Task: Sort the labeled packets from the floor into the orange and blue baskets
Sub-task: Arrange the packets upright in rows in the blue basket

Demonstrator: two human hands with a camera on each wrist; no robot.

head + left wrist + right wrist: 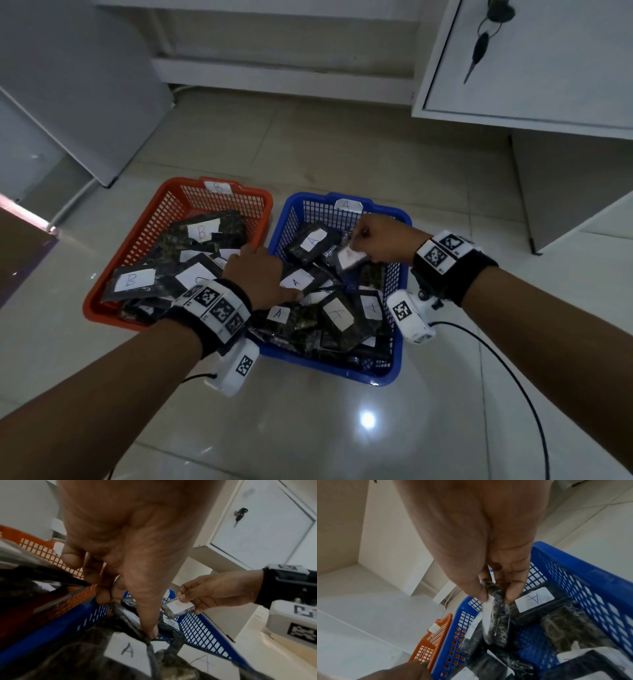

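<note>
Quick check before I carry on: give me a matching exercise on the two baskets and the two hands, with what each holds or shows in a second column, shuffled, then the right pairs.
Column one:
1. orange basket
2. blue basket
3. right hand
4. left hand

Column two:
a. pinches a small packet above the basket
b. tagged B on its far rim
c. thumb and fingers grip a packet lying in the pile of A packets
d. tagged A on its far rim

Pairs: 1-b, 2-d, 3-a, 4-c
</note>
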